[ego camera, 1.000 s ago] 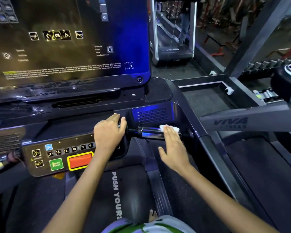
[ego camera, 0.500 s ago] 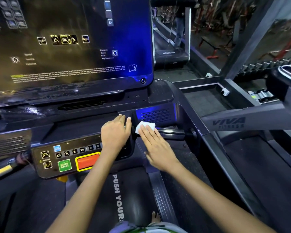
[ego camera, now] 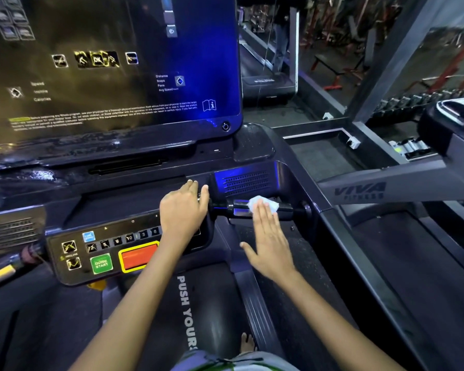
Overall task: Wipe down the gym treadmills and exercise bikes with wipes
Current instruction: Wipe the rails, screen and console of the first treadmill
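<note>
The right hand [ego camera: 268,242] lies flat with its fingers [ego camera: 263,212] straight and close together, pressing a white wipe [ego camera: 265,204] onto the short handlebar [ego camera: 239,208] of the treadmill [ego camera: 252,145]. The thumb sticks out toward 9 o'clock. The wipe is crumpled into a small pad; most of it peeks out past the fingertips at 12 to 1 o'clock from the hand. The handlebar's long axis runs nearly level, from 9 o'clock to 3 o'clock, joining the button panel [ego camera: 110,247] on one end to the side frame on the other. The hand's fingers point across it, toward 12 o'clock.

The left hand [ego camera: 182,210] rests on the top right corner of the button panel, fingers gently curved over its edge and pointing toward 1 o'clock; it holds nothing. The two hands are near each other but apart.

On the panel sit a green start button [ego camera: 101,263] and, just at 3 o'clock from it, a red button with a yellow border [ego camera: 138,256]. Above, at 11 o'clock, the big screen [ego camera: 105,70] glows with icons and small text. The belt [ego camera: 188,311] below shows white lettering.
</note>
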`<state>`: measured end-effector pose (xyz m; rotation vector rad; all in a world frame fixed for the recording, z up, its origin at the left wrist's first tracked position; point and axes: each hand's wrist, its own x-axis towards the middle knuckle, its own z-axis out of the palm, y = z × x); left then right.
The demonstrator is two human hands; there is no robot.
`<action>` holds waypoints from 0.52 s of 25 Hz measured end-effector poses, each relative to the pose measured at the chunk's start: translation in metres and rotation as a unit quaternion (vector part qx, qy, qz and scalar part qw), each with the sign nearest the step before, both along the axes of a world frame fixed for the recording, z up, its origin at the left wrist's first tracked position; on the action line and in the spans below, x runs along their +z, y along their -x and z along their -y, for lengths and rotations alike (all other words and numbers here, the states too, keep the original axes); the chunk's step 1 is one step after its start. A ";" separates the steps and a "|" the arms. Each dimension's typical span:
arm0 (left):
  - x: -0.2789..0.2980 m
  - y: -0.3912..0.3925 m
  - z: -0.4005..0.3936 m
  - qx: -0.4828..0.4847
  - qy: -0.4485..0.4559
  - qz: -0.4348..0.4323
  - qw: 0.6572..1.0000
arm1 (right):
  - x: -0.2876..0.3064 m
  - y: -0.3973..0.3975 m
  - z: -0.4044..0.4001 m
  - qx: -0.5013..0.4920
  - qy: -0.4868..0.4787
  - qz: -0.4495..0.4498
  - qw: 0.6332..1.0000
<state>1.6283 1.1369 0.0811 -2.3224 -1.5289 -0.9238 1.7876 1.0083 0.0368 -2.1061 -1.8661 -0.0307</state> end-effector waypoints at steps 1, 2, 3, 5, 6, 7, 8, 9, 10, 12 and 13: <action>0.000 0.000 0.000 -0.002 0.001 0.000 1.000 | 0.001 0.010 -0.005 0.012 0.000 0.002 1.000; 0.000 0.000 0.000 -0.004 0.001 0.001 1.000 | 0.001 0.019 -0.008 0.031 -0.001 0.017 0.999; 0.000 0.000 0.001 -0.005 0.000 0.002 1.000 | -0.001 0.023 -0.010 0.048 0.001 0.036 0.998; 0.001 0.000 0.001 -0.006 -0.005 0.005 1.000 | -0.004 0.015 -0.007 0.047 0.001 0.064 0.997; 0.001 0.000 0.001 -0.005 -0.009 0.005 1.000 | -0.006 0.005 -0.004 0.026 0.002 0.070 0.997; 0.001 0.000 0.001 -0.003 -0.011 0.004 1.000 | -0.007 -0.005 0.001 -0.004 0.004 0.068 0.998; 0.001 0.000 0.001 -0.001 -0.011 0.001 1.000 | -0.008 -0.013 0.005 -0.039 0.006 0.058 0.998; 0.002 0.000 0.001 -0.001 -0.009 -0.003 1.000 | -0.009 -0.017 0.008 -0.071 0.011 0.043 0.996; 0.002 0.000 0.001 -0.002 -0.005 -0.007 1.000 | -0.009 -0.015 0.008 -0.093 0.014 0.027 0.995; 0.002 0.000 0.002 -0.001 -0.002 -0.010 1.000 | -0.009 0.002 0.004 -0.083 0.012 0.010 0.996; 0.001 0.000 0.002 0.000 -0.003 -0.009 1.000 | -0.008 0.014 -0.001 -0.054 0.007 0.011 0.998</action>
